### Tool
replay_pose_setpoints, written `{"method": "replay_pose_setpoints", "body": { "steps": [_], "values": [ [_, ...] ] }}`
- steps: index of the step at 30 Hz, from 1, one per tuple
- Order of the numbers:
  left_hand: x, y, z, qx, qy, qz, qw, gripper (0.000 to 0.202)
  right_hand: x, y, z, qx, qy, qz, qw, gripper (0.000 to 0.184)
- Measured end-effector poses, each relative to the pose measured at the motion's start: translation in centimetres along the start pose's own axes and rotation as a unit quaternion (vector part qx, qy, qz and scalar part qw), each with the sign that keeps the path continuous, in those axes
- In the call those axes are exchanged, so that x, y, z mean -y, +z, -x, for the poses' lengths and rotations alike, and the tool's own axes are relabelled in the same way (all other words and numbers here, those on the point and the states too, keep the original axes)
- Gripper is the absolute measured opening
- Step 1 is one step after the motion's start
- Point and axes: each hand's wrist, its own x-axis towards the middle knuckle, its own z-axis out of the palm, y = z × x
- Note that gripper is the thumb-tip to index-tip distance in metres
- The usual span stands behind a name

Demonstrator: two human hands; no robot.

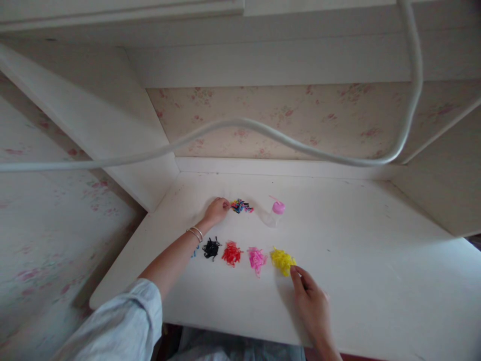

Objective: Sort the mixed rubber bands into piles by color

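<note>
On the white desk, my left hand (218,210) reaches to a mixed pile of small coloured rubber bands (240,205). Its thumb and finger pinch what looks like a pinkish band at the pile's left edge. My right hand (311,296) is at the front right corner of a yellow rubber band pile (282,260), fingertips pressed together; anything between them is too small to make out. Left of the yellow pile lie a pink pile (257,258), a red pile (232,253) and a black pile (211,248). A few blue bands (195,251) show partly behind my left forearm.
A small clear bottle with a pink cap (278,207) stands right of the mixed pile. A thick white cable (240,122) hangs across the view above the desk (368,260). White side panels and an overhead shelf (278,60) enclose the desk's back.
</note>
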Motion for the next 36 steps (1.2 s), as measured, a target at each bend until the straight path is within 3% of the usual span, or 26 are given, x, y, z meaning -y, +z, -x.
{"method": "replay_pose_setpoints", "body": {
  "steps": [21,24,28,32,36],
  "values": [
    [-1.3,-4.2,2.6,-0.078,0.016,-0.007,0.997,0.029,-0.3,0.1,0.2,0.009,-0.008,0.003,1.0,0.06],
    [-2.9,-5.0,4.6,-0.072,0.033,0.001,0.997,0.029,-0.3,0.1,0.3,0.006,-0.013,0.002,1.0,0.059],
    [-6.4,-5.0,9.2,-0.045,0.063,0.011,0.997,0.031,0.0,0.0,0.5,0.012,-0.028,0.003,1.0,0.059],
    [-9.9,-3.5,14.2,-0.01,0.087,-0.025,0.996,0.035,0.3,0.0,0.6,0.011,-0.037,0.014,0.999,0.059],
    [-11.8,-1.3,17.0,0.003,0.097,-0.053,0.994,0.031,0.5,0.0,0.7,0.01,-0.045,0.015,0.999,0.06]
  ]
}}
